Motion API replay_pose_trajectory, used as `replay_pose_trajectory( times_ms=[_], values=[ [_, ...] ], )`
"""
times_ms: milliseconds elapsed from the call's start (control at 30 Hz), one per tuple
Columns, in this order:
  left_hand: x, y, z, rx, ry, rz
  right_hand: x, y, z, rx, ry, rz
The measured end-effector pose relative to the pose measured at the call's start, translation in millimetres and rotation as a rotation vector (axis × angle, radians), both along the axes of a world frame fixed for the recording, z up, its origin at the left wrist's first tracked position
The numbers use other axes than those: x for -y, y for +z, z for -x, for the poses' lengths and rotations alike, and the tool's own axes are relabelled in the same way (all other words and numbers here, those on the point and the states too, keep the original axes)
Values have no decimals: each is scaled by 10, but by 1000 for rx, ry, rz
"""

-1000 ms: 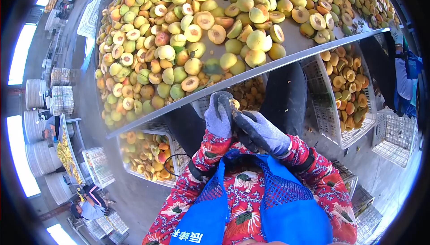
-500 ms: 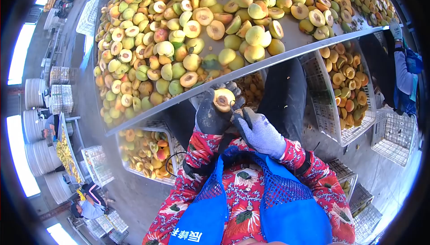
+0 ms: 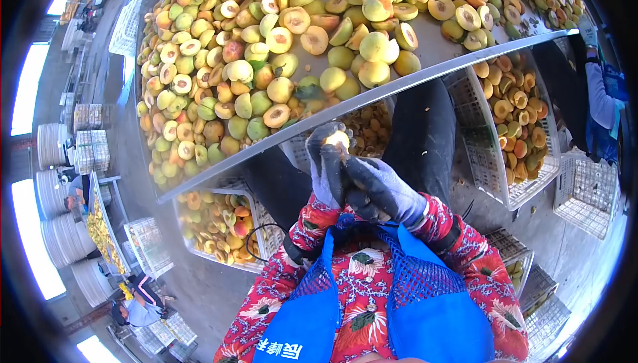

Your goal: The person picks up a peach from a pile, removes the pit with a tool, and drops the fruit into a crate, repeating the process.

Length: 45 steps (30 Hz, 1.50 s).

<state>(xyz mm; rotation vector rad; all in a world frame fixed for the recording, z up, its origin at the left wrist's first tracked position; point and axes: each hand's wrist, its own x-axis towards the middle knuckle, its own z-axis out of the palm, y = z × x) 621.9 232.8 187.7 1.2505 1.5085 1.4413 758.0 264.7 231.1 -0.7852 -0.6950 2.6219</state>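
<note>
In gloves with dark palms, both of my hands meet just below the table's front edge. My left hand (image 3: 325,172) is closed around a yellow peach half (image 3: 338,140), whose upper part shows between the fingers. My right hand (image 3: 389,189) is closed against it from the right, its fingers at the lower side of the fruit. Whatever the right fingers grip is hidden. Beyond my hands, many halved peaches (image 3: 279,39) lie heaped on the metal table (image 3: 412,84), most with brown-centred cut faces.
Crates of pitted halves stand left (image 3: 266,230) and right (image 3: 488,157) of my legs, another between them under the table. An empty white crate (image 3: 585,193) is farther right, near a co-worker's sleeve (image 3: 600,104). Another person (image 3: 143,306) is at lower left.
My left hand has turned, so the peach half's cut face with its brown hollow no longer shows. The right hand has moved closer and wraps nearer the fruit. The view has shifted slightly.
</note>
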Motion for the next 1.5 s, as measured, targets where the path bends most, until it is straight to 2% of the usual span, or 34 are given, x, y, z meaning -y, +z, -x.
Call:
replay_pose_trajectory(
  times_ms=[67, 100, 133, 167, 200, 233, 267, 333, 367, 400, 467, 500, 533, 567, 600, 633, 667, 700, 733, 767, 800, 833, 867, 933, 1000, 1100, 1200, 1233, 1300, 1367, 1433, 1500],
  values=[
    [15, 81, -70, 244, -34, 20, -11, -56, 6, 101, -77, -259],
    [-19, 168, -28, 578, -58, 136, -48, -18, -15, 99, -77, -258],
    [-48, 183, 50, 576, -58, 137, -113, 49, -49, 186, 20, -187],
    [-82, 197, 133, 375, -110, 116, -156, 111, -60, 273, 119, -115],
    [-113, 204, 195, 174, -163, 96, -119, 51, -33, 273, 119, -111],
    [-154, 109, 254, 365, -144, 326, -67, -55, 20, 276, 93, -182],
    [-149, -7, 319, 367, -143, 326, -36, -111, 52, 279, 70, -255],
    [-127, -176, 425, -229, -234, 279, -33, -113, 54, 223, 62, -222],
    [-127, -184, 388, -465, -191, 56, -41, -116, 41, 38, 79, 127],
    [-114, -124, 316, -466, -194, 58, -48, -124, 24, -151, 91, 473],
    [-37, 13, 167, -61, 51, 230, -21, -173, 3, -224, 82, 519],
    [-42, -27, 160, -163, 43, 206, 1, -215, 14, -129, 60, 365],
    [-48, -15, 167, -159, 47, 207, 15, -233, 18, -34, 43, 208],
    [-68, 17, 193, -146, -49, 288, 25, -199, 0, -63, 46, 348],
    [-83, 36, 222, -134, -147, 373, 10, -172, -10, -63, 49, 347],
    [-85, -112, 280, -38, -261, 220, -4, -152, -20, -125, 89, 440],
    [-78, -80, 266, -37, -258, 224, -5, -148, -31, -186, 130, 535],
    [-95, -20, 231, 134, -215, 270, -1, -226, -22, -324, 130, 703],
    [-115, 8, 200, 305, -171, 313, -11, -245, -6, -323, 132, 701],
    [-113, -56, 184, 649, -99, 365, -14, -254, 10, -371, 91, 786],
    [-112, -117, 181, 650, -93, 360, -22, -273, 25, -417, 51, 869],
    [-97, -180, 192, 224, -25, 225, -11, -340, 32, -548, 67, 835],
    [-91, -210, 211, -202, 42, 91, -32, -333, -4, -547, 74, 840],
    [-12, -211, 276, 231, 48, 170, -146, -302, -123, -826, 70, 847],
    [-24, -125, 387, 1189, 169, 306, -174, -280, -137, -801, 89, 827],
    [-18, 14, 334, 1051, 93, 198, -244, 11, -58, 193, 44, 44],
    [55, 29, 394, 1045, 66, 218, -181, -272, -11, 267, -18, -490],
    [60, 25, 394, 1047, 68, 218, -159, -307, -20, 268, -16, -489],
    [60, 17, 388, 1098, 48, 226, -135, -237, 25, 478, 55, -1015],
    [67, 10, 365, 1124, 38, 227, -119, -209, 69, 529, 127, -993],
    [76, -5, 293, 937, 68, 172, -95, -205, 109, 567, 185, -950],
    [68, 20, 237, 893, 98, 181, -76, -203, 144, 526, 205, -865]
  ],
)
